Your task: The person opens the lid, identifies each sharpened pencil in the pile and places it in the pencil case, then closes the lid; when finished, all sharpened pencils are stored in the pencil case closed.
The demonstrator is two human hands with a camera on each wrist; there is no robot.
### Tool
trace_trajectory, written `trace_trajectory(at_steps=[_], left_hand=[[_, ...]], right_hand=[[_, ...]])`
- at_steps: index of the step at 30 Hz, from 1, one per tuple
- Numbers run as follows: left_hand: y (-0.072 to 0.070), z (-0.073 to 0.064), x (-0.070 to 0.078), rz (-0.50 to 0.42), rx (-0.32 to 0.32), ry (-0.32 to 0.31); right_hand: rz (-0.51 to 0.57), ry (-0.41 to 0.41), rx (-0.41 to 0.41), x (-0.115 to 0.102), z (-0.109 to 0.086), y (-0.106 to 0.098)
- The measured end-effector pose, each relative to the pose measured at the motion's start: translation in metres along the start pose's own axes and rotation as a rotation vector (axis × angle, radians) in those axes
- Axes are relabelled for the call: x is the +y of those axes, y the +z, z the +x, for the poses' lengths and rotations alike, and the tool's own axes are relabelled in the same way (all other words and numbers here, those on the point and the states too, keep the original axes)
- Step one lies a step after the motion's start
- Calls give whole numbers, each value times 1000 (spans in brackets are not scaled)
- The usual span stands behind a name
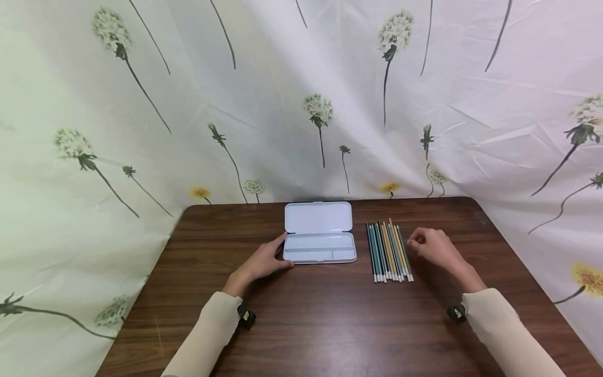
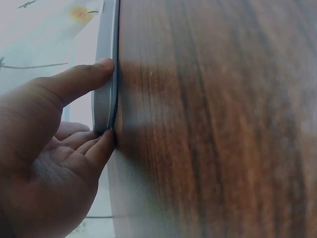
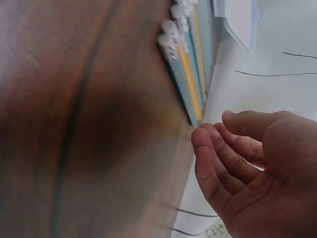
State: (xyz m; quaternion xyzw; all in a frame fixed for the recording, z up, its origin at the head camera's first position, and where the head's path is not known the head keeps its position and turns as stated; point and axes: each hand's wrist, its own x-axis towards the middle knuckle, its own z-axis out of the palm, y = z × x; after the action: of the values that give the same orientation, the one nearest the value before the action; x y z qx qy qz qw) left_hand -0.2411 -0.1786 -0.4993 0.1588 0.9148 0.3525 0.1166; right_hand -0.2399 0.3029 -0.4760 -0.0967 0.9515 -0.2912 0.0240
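A pale blue-white pencil case lies on the table with its lid raised at the back; low dividers split its tray, and no pencils are in it. My left hand holds the case by its left end, thumb at the front edge and fingers along the left side. In the left wrist view, the thumb rests against the case's side wall. To the right of the case lies a row of several pencils, green, yellow and dark, their white erasers toward me. My right hand, fingers loosely bent and holding nothing, hovers just right of the pencils.
The dark brown wooden table reaches back to a white curtain printed with dandelions, which also hangs along both sides. Both wrists carry a small black camera, such as the left one.
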Motion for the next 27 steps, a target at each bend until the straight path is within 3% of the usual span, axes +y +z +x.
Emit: trace_trajectory(at_steps=[16,27], left_hand=[[1,-3,1,6,15,8],[3,-2,-2,13,14,13]], right_hand=[[-5,63,-52,4,-1,20],[-72,173,-47,-5,-4,22]])
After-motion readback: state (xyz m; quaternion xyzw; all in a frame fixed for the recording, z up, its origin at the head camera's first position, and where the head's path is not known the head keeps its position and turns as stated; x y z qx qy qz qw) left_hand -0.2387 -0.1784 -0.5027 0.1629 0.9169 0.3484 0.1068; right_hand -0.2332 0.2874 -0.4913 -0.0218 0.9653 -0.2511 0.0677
